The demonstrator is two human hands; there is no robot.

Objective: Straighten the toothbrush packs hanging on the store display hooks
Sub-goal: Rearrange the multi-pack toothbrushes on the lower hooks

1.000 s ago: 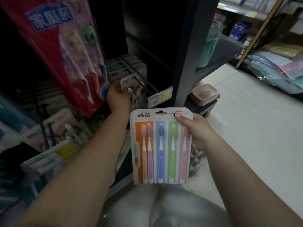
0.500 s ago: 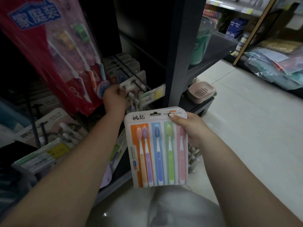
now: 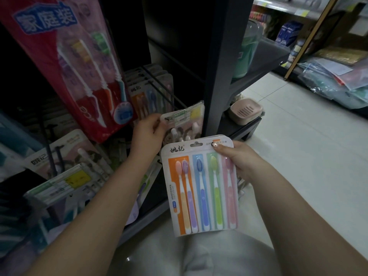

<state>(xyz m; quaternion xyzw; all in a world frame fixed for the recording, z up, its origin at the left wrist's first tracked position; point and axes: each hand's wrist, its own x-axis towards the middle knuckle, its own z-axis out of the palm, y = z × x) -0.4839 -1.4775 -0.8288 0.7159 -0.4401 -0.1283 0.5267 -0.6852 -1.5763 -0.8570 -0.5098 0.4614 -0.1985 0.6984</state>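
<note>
A white toothbrush pack (image 3: pixel 201 188) with several coloured brushes is held upright off the hooks by my right hand (image 3: pixel 237 162), thumb on its front top right corner. My left hand (image 3: pixel 148 134) grips the top left corner of a pale toothbrush pack (image 3: pixel 184 124) with a price tag, hanging at the front of a black display hook (image 3: pixel 159 84). Behind it on that hook hang several more colourful packs (image 3: pixel 151 96). The lower part of the pale pack is hidden by the pack in my right hand.
A large red family toothbrush pack (image 3: pixel 79 62) hangs at upper left. More packs (image 3: pixel 65 168) hang on lower hooks at left. A dark shelf post (image 3: pixel 221 72) stands right of the hook, with a pink soap dish (image 3: pixel 246 110) on a low shelf. Pale tiled floor (image 3: pixel 310 156) spreads right.
My left hand has pulled the pale pack with the price tag forward on the hook, and it now faces me. The pack in my right hand stays about where it was.
</note>
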